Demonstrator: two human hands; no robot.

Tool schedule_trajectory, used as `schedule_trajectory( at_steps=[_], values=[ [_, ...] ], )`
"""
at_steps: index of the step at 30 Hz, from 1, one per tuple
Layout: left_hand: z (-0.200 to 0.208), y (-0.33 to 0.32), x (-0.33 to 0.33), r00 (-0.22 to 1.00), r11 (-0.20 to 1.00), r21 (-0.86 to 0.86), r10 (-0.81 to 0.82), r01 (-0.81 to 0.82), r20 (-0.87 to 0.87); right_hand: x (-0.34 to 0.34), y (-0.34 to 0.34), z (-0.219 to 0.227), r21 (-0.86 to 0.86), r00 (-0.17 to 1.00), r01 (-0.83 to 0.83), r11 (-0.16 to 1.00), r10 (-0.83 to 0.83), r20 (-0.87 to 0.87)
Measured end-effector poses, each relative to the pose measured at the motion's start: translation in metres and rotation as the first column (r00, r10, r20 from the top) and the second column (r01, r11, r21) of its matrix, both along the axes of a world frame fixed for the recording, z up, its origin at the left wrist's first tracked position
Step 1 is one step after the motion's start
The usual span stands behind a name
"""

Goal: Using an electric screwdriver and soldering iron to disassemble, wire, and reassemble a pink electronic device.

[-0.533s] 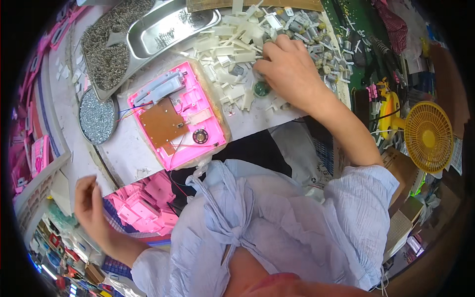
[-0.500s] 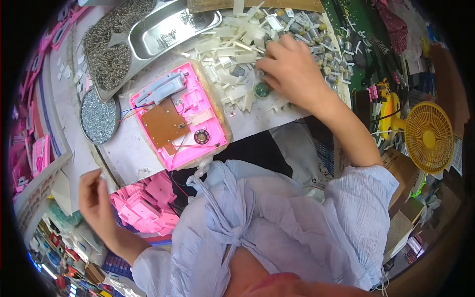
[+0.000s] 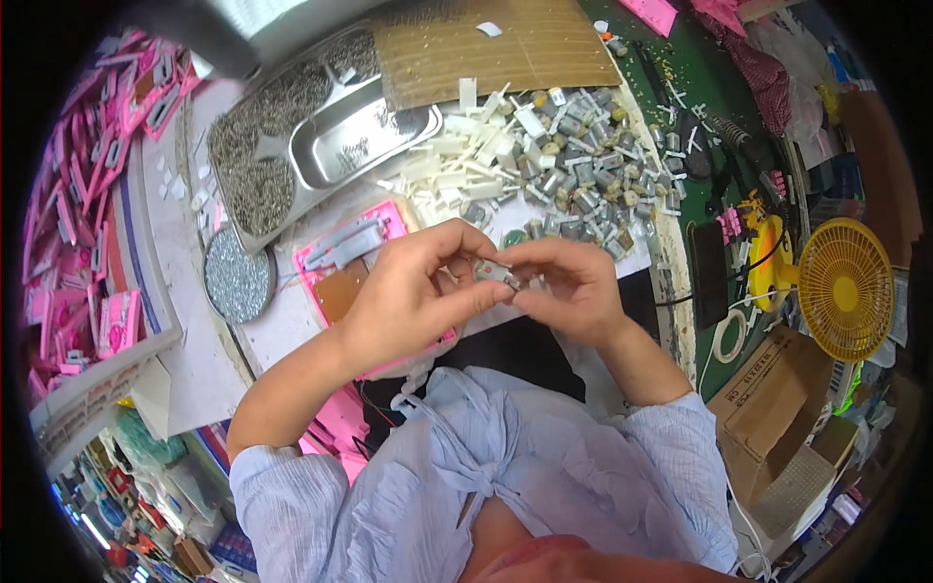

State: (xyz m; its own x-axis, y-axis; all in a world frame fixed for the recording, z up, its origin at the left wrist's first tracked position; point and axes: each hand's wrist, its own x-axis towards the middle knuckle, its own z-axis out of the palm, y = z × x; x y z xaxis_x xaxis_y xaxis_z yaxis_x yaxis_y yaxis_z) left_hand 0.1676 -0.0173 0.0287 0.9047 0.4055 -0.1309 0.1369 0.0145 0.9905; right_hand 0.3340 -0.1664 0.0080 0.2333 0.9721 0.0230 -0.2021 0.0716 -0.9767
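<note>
Above the worktable's near edge, my two hands meet fingertip to fingertip. Between them is a small silver-grey motor (image 3: 498,275), partly covered by the fingers. My left hand (image 3: 413,290) pinches it from one side, and my right hand (image 3: 575,284) closes on it from the other. Beneath my left forearm and hand lies an open pink plastic housing (image 3: 397,220), with a grey part (image 3: 345,243) and a brown circuit board (image 3: 340,291) inside; much of it is hidden. Beyond my hands are heaped several similar motors (image 3: 583,160) beside loose white plastic pieces (image 3: 452,165).
A metal tray (image 3: 301,173) of screws stands at the back left, with a round dish (image 3: 238,277) of small metal bits before it. Brown cardboard (image 3: 505,49) lies behind the heap. Pink housings (image 3: 78,223) fill the far left. A yellow fan (image 3: 844,289) stands right.
My right hand has come back from the heap toward my body. My left hand has risen from the lower left to meet it, and both now grip a motor. The view has shifted slightly.
</note>
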Motion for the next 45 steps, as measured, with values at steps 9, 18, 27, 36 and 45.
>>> schedule_trajectory(
  at_steps=[9,18,27,36,45],
  values=[
    [0.006,0.019,0.06,0.916,0.422,0.903,-0.329,-0.074,0.229,0.03,-0.012,-0.029,-0.193,0.807,0.016,0.981,-0.127,-0.577],
    [0.017,0.018,0.086,0.869,0.481,0.873,-0.465,0.086,0.171,0.056,-0.018,-0.018,-0.168,0.93,-0.002,0.986,-0.06,-0.362],
    [0.015,0.036,0.094,0.911,0.819,0.48,-0.402,0.315,0.088,0.054,-0.021,-0.02,-0.039,0.949,0.177,0.983,-0.181,-0.257],
    [-0.046,0.181,0.129,0.906,0.205,0.978,0.421,-0.045,-0.047,0.066,-0.021,-0.026,0.016,0.716,0.121,0.992,-0.076,-0.693],
    [-0.054,0.247,0.111,0.817,0.31,0.943,0.57,-0.121,-0.083,0.055,-0.019,-0.028,-0.034,0.761,0.067,0.997,-0.073,-0.645]
  ],
)
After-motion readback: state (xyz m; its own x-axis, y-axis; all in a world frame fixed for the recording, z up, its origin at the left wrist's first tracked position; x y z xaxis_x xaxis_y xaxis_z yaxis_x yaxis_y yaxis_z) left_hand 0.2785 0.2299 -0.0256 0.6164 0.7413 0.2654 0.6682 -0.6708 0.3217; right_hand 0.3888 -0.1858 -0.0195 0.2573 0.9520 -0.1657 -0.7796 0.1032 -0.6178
